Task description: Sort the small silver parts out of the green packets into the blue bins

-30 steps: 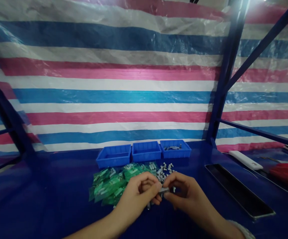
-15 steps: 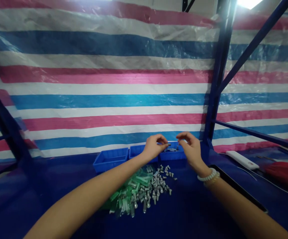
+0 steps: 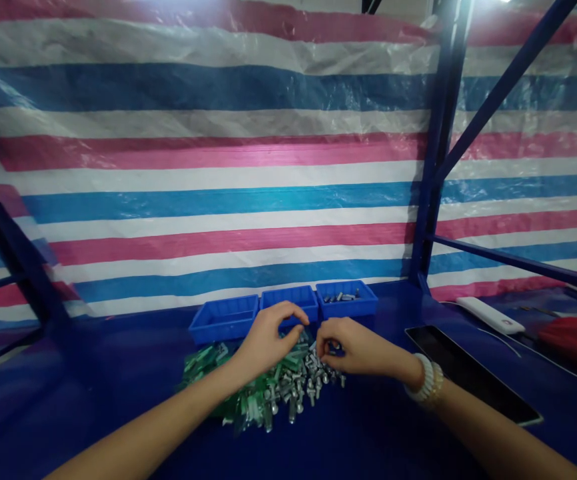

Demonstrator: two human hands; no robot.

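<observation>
My left hand hovers over a pile of small parts, its thumb and forefinger curved and apart with nothing visible between them. My right hand is beside it at the pile's right side, fingers curled and thumb drawn in at the metal bolts. Whatever its fingertips pinch is hidden. Left of the bolts, and mixed with them, lie green and clear plastic pieces. Behind the hands, the right blue bin holds several small metal parts.
A left blue bin and a middle blue bin stand in the same row. A dark tablet lies to the right, near a white elongated device and a red item. Blue frame posts and a striped sheet rise behind.
Both hands have moved from the right bin back toward me and down to the pile. My left hand's fingers have parted, and the small dark piece it pinched is out of sight.
</observation>
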